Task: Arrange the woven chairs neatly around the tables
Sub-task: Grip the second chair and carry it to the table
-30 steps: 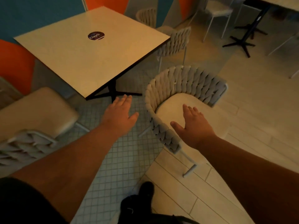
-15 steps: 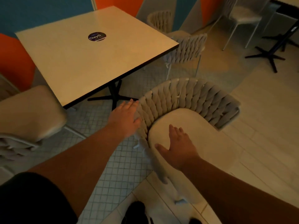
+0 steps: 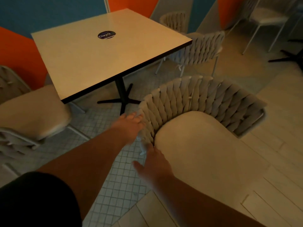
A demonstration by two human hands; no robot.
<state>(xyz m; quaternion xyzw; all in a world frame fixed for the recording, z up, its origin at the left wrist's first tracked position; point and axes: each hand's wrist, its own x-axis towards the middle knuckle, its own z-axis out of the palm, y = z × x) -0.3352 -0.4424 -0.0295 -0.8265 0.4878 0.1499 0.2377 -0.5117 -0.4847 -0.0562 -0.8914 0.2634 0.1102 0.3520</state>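
The woven chair (image 3: 196,99) stands near the table (image 3: 106,54), seat facing away from it. The left hand (image 3: 129,126) lies loose-fingered against the outside of its back, and the right hand (image 3: 154,163) is spread flat at the weave's end; neither clasps anything. Its thin frame likely makes it light and stiff, so the back's rigid rim looks the best hold.

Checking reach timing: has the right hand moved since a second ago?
Yes. The right hand moved left off the seat, toward the table base, reaching the chair back.
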